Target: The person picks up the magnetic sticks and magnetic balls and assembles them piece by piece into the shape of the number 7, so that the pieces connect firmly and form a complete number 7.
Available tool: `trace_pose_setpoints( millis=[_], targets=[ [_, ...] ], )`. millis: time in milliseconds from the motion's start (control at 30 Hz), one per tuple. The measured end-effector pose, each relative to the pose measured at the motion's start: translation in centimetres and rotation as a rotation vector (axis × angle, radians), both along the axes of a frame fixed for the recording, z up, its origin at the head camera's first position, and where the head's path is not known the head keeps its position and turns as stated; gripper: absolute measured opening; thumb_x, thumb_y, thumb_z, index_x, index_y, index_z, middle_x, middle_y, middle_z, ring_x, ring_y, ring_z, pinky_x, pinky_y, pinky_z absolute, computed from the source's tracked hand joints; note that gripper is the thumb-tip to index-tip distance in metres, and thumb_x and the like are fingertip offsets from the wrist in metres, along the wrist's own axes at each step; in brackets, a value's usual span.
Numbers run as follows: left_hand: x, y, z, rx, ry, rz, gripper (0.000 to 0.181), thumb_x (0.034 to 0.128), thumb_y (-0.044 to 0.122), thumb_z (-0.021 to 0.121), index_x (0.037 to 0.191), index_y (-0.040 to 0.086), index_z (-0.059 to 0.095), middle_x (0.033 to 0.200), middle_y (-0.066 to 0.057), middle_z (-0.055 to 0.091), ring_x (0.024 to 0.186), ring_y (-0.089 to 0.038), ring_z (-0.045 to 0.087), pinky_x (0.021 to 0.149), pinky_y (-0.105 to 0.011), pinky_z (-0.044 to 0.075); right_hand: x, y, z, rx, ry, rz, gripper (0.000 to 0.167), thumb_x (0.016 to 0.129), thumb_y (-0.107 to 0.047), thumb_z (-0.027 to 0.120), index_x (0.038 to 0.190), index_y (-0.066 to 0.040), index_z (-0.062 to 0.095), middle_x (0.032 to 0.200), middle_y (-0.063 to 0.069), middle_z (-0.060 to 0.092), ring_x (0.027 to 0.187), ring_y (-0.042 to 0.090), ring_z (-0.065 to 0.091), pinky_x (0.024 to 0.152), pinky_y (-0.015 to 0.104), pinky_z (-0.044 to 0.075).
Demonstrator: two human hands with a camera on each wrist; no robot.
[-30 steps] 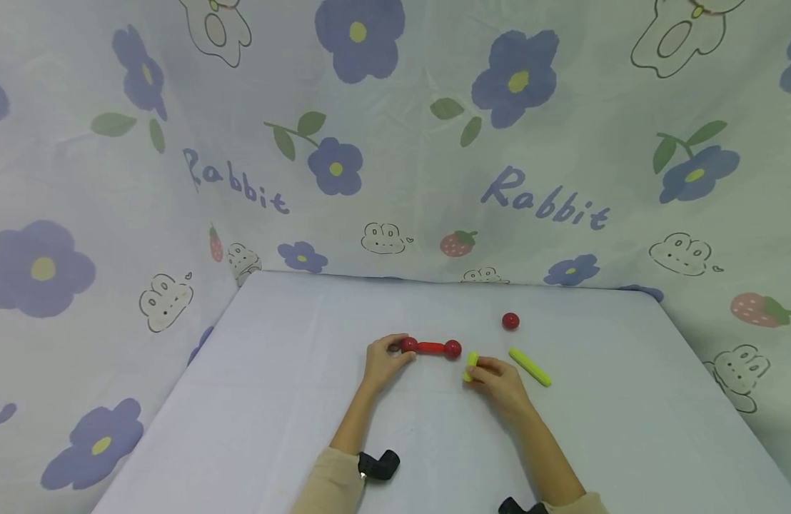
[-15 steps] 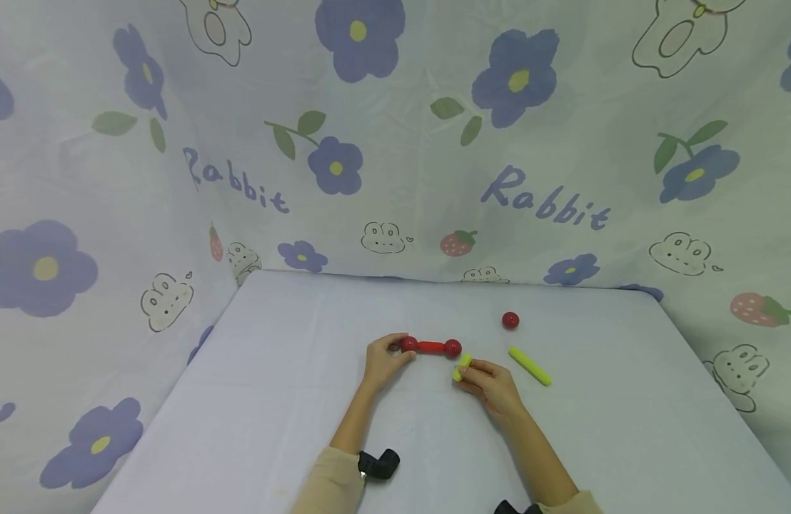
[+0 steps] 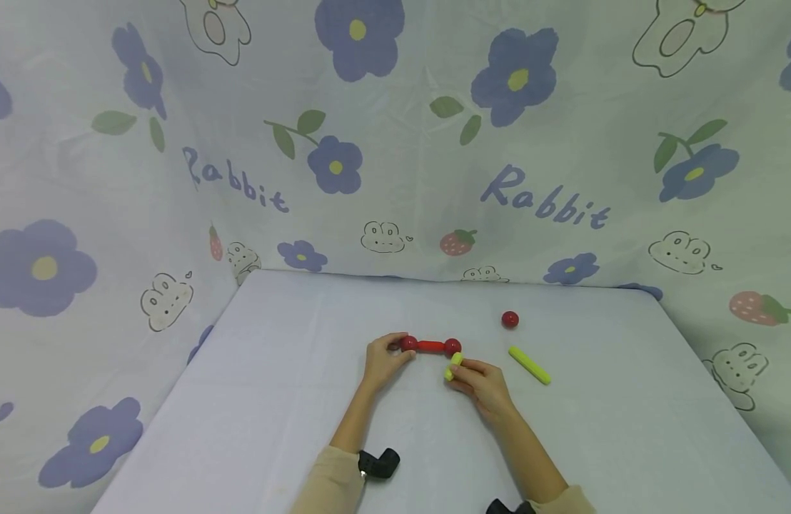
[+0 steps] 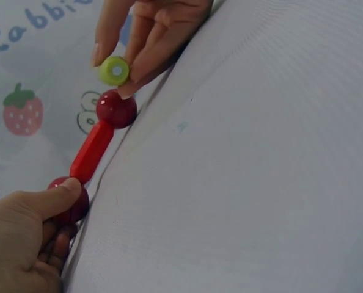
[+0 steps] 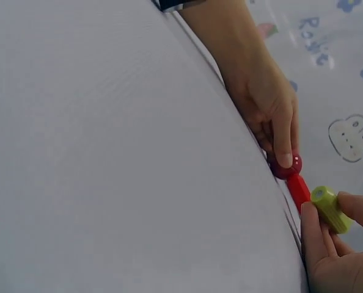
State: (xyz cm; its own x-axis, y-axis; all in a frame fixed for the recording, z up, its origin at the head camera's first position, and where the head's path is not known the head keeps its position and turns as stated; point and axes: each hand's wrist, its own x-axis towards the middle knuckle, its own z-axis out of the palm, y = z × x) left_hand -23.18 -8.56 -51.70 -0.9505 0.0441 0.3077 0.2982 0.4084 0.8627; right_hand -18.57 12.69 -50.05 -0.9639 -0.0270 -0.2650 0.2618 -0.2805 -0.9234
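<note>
A red rod [image 3: 430,347] joins two dark red balls in a dumbbell shape above the white tabletop. My left hand [image 3: 381,365] grips its left ball [image 3: 409,343] between thumb and fingers. Between the thumb and fingertips of my right hand [image 3: 488,391] is a yellow-green rod [image 3: 453,367], tilted, close beside the right ball [image 3: 452,346]. In the left wrist view, that rod's end [image 4: 115,71] faces the camera and shows a pale round spot. Whether rod and ball touch, I cannot tell. My right fingers hide part of the red rod in the right wrist view.
A second yellow-green rod [image 3: 530,365] lies right of my right hand. Farther back sits a loose dark red ball [image 3: 510,319]. The white-covered table [image 3: 293,400] meets a patterned cloth [image 3: 395,200] at its back and sides. Black wrist cameras [image 3: 379,464] sit on both wrists.
My right hand has moved left with the yellow-green rod, bringing it up beside the right ball and tilting it more. My left hand and the dumbbell shape have stayed put.
</note>
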Motion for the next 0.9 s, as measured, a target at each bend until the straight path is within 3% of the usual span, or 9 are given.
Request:
trace_pose_setpoints(
  millis=[533, 900],
  targets=[
    [0.0, 0.0, -0.1, 0.012, -0.012, -0.004, 0.037, 0.0744, 0.009, 0.078, 0.108, -0.003, 0.067, 0.105, -0.016, 0.069, 0.089, -0.027, 0.063, 0.082, -0.039, 0.052, -0.5, -0.9, 0.4, 0.088, -0.027, 0.003, 0.036, 0.085, 0.000, 0.066, 0.114, 0.019, 0.055, 0.098, 0.017, 0.064, 0.080, 0.019, 0.068, 0.075, 0.031, 0.056],
    [0.1, 0.0, 0.0, 0.006, 0.010, -0.003, 0.038, 0.0731, 0.007, 0.079, 0.107, -0.004, 0.067, 0.102, -0.017, 0.069, 0.087, -0.027, 0.063, 0.080, -0.036, 0.052, -1.0, -0.9, 0.3, 0.078, -0.057, 0.007, 0.034, 0.083, 0.003, 0.065, 0.111, 0.020, 0.056, 0.088, 0.014, 0.066, 0.076, 0.020, 0.068, 0.071, 0.032, 0.057]
  ],
)
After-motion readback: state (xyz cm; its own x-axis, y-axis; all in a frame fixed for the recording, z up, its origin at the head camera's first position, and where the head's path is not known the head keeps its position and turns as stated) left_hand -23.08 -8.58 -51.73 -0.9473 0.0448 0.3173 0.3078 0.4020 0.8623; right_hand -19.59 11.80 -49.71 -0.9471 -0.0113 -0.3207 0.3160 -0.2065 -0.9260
